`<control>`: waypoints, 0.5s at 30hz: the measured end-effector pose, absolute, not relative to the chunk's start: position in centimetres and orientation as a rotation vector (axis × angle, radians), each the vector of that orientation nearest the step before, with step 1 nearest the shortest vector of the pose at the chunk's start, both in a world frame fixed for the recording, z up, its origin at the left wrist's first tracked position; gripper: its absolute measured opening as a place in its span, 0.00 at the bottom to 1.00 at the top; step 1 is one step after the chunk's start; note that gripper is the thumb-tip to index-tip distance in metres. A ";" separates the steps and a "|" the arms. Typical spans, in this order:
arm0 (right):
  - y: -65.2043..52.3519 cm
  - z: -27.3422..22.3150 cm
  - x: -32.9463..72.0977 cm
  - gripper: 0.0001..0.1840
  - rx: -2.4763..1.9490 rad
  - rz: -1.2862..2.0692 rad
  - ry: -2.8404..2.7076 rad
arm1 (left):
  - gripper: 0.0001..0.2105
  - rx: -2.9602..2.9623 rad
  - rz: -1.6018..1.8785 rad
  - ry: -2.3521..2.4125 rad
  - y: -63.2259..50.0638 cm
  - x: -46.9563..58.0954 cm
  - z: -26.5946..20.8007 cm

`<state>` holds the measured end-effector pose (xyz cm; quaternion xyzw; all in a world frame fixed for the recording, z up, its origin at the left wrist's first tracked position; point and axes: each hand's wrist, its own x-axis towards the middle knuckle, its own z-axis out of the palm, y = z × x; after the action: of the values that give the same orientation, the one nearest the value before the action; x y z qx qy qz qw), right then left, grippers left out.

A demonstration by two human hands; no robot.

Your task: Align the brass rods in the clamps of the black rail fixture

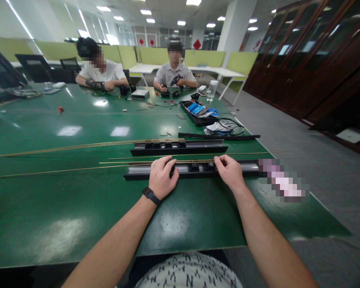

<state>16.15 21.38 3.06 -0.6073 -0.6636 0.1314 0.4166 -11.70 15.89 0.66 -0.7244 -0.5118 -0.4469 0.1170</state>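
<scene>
In front of me lies a long black channel rail with a silvery inside and small black blocks in it. My left hand, wearing a black watch, grips the rail left of its middle, fingers curved over it and thumb on the near side. Thin brass rods run along the rail and out past its left end. My right hand pinches at the right part of the rods, thumb and forefinger together; the exact contact is partly hidden. A similar black rail with brass rods lies just beyond.
A black strip, looped cable and black tray with blue items lie farther back. A blurred pink object sits at right. Two people are seated across the green table; one holds a power drill.
</scene>
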 end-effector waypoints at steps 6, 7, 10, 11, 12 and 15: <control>21.2 3.1 16.1 0.23 -1.513 0.345 -1.682 | 0.14 -2.130 -1.310 -1.527 15.9 -11.8 0.7; 21.2 3.1 16.1 0.23 -1.511 0.344 -1.683 | 0.14 -2.125 -1.309 -1.533 15.9 -11.9 0.7; 21.3 3.0 16.1 0.22 -1.498 0.336 -1.699 | 0.14 -2.116 -1.304 -1.536 15.9 -11.9 0.9; 21.3 3.0 16.1 0.22 -1.494 0.334 -1.704 | 0.14 -2.118 -1.301 -1.532 15.9 -12.0 0.9; 21.3 3.0 16.1 0.22 -1.492 0.332 -1.707 | 0.14 -2.122 -1.298 -1.526 15.9 -12.0 1.0; 21.4 2.9 16.2 0.21 -1.491 0.321 -1.711 | 0.14 -2.130 -1.289 -1.513 15.8 -12.0 1.0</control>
<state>16.16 21.40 2.87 -0.5927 -0.6801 0.1276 0.4120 -11.96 15.82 0.99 -0.7263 -0.5159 -0.4397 0.1139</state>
